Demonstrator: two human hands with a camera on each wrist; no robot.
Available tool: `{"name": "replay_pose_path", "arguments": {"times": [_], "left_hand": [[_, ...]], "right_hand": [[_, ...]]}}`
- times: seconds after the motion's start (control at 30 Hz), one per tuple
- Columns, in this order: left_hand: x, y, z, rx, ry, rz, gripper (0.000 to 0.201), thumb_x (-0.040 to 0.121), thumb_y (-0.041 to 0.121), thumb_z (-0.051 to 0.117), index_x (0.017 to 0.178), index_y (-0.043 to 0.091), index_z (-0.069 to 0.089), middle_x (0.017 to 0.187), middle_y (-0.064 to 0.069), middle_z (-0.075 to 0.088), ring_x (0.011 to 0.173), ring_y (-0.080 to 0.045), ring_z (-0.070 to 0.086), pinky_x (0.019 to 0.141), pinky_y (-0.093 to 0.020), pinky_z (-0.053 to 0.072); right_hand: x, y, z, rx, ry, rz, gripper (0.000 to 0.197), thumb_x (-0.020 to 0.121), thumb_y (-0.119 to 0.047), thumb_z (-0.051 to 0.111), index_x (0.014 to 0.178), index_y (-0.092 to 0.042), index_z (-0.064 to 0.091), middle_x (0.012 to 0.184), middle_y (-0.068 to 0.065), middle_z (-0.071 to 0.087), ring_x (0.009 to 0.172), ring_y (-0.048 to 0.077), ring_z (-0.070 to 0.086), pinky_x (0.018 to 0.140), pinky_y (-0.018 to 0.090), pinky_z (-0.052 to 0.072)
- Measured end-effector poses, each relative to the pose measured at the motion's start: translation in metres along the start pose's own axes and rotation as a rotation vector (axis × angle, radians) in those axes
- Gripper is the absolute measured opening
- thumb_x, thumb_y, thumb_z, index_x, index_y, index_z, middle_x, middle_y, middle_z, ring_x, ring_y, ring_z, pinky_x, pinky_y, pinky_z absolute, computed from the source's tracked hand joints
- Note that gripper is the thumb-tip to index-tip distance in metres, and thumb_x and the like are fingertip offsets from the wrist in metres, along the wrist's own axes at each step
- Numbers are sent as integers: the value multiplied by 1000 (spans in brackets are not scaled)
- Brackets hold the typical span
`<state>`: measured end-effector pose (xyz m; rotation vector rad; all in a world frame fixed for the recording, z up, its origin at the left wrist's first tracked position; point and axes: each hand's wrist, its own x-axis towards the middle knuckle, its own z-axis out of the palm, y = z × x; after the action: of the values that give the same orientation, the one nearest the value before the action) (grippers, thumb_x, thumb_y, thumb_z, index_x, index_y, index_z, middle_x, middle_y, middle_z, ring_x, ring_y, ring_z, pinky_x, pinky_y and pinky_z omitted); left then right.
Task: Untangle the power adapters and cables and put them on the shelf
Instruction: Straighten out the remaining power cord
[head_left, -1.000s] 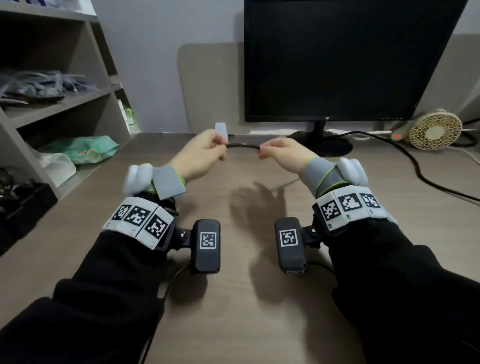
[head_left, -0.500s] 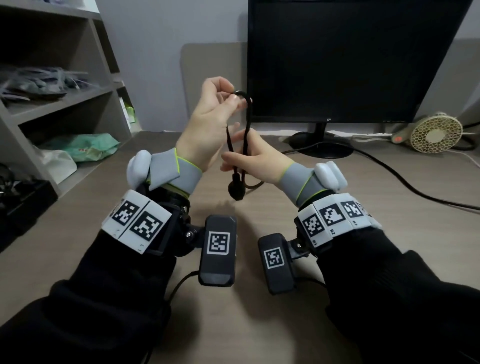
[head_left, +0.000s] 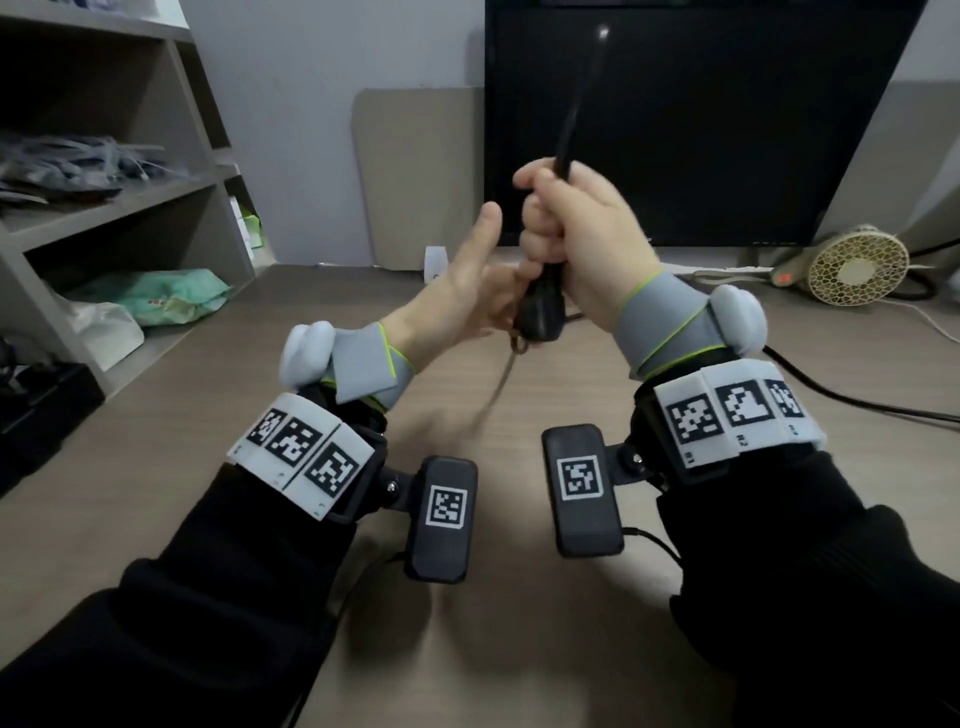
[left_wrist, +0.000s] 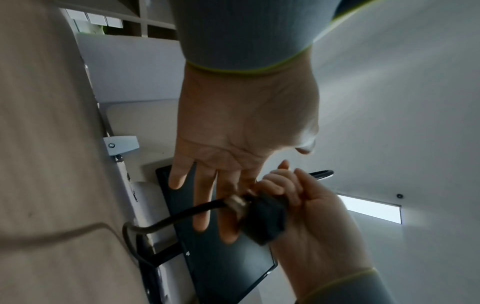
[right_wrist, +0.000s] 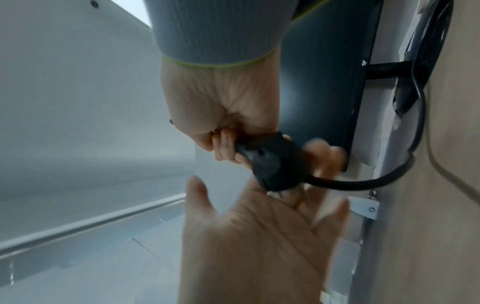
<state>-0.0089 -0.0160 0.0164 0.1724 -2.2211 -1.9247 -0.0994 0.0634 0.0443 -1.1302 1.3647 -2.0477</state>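
A: Right hand (head_left: 587, 234) is fisted round the folded black cable (head_left: 563, 140), its plug (head_left: 540, 312) hanging just below the fist, above the desk (head_left: 208, 441).

B: Left hand (head_left: 457, 296) is flat-fingered, touching the plug, holding nothing. Advice: it should gather the trailing length into the bundle before the carry to the shelf (head_left: 109, 195).

Scene is lit dimly & evenly from above; soft shadows are cast on the worktop (head_left: 218, 467) beneath both forearms. Straight lines are bowed at the edges of the head view. In the wrist views heavy wide-angle stretch is seen; the left hand (right_wrist: 254, 232) is smeared by motion blur. A bright ceiling light strip (left_wrist: 369, 209) is blown out.
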Motion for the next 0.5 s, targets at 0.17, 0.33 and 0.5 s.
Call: {"name": "replay_pose_path", "arguments": {"times": [0.17, 0.33, 0.5], "left_hand": [[-1, -13, -20, 414, 44, -150, 59, 74, 73, 42, 59, 19, 58, 60, 2, 60, 79, -14, 58, 90, -33, 37], [-19, -22, -73, 538, 374, -33, 65, 58, 71, 64, 65, 6, 63, 71, -6, 68, 58, 0, 54, 72, -24, 41], [-25, -16, -88, 351, 595, 189, 55, 57, 56, 75, 60, 11, 44, 59, -5, 45, 48, -4, 46, 66, -30, 43]], "right_hand": [[-2, -15, -25, -59, 161, -23, 25, 102, -12, 28, 90, -13, 49, 55, -5, 36, 39, 5, 25, 40, 17, 22], [-1, -28, -55, -175, 278, -50, 27, 102, -13, 27, 84, -17, 46, 64, 1, 48, 38, 5, 25, 41, 16, 19], [-2, -14, -56, -443, 161, 120, 20, 100, -25, 37, 84, -17, 48, 74, 3, 62, 44, 8, 30, 36, 16, 23]]}}
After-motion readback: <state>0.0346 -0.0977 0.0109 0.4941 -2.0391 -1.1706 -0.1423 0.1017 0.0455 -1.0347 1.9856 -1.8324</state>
